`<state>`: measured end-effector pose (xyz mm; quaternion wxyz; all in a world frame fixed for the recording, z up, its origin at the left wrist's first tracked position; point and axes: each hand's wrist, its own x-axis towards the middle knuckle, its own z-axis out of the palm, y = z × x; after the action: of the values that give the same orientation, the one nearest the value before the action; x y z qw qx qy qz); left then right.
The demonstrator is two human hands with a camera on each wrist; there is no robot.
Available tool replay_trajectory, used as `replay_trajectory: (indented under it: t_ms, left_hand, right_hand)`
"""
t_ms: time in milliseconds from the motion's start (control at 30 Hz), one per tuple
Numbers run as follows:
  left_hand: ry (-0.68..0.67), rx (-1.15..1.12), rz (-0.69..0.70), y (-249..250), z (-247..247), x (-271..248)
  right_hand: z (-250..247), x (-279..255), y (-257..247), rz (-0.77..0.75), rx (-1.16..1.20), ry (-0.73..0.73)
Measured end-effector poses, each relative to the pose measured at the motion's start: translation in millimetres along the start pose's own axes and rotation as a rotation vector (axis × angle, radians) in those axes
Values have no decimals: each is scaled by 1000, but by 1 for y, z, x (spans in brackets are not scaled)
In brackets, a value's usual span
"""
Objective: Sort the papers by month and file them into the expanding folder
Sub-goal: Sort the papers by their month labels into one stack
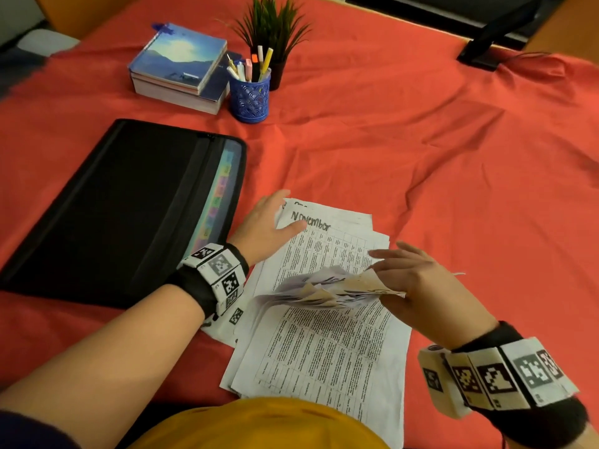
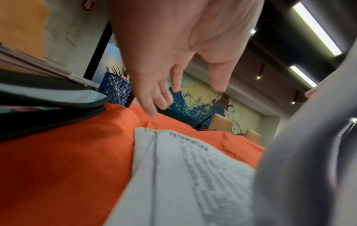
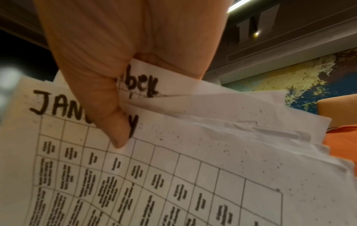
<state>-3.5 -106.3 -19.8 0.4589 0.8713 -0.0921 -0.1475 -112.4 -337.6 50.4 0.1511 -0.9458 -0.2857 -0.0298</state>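
A stack of printed table sheets (image 1: 324, 345) lies on the red cloth in front of me; the top one reads "November" (image 1: 311, 222). My left hand (image 1: 272, 222) hovers flat over its upper left corner with fingers spread (image 2: 162, 94), holding nothing. My right hand (image 1: 408, 280) pinches a bundle of several sheets (image 1: 324, 290) lifted above the stack; my thumb (image 3: 119, 130) presses on the sheet headed "January" (image 3: 173, 175). The black expanding folder (image 1: 123, 209) lies to the left, its mouth showing coloured tabs (image 1: 217, 202).
A stack of books (image 1: 178, 69), a blue pen cup (image 1: 249, 95) and a small potted plant (image 1: 272, 30) stand at the back. A black monitor stand (image 1: 492, 40) is at the far right. The red cloth (image 1: 453, 157) is wrinkled.
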Motion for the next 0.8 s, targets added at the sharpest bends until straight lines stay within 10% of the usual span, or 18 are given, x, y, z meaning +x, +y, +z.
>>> replay_trajectory:
  t_ms: [233, 800]
  left_hand:
    - [-545, -553, -370, 1, 14, -21]
    - [-252, -432, -135, -5, 21, -19]
  right_hand:
    - [2, -2, -3, 58, 73, -17]
    - [1, -11, 1, 212, 102, -69]
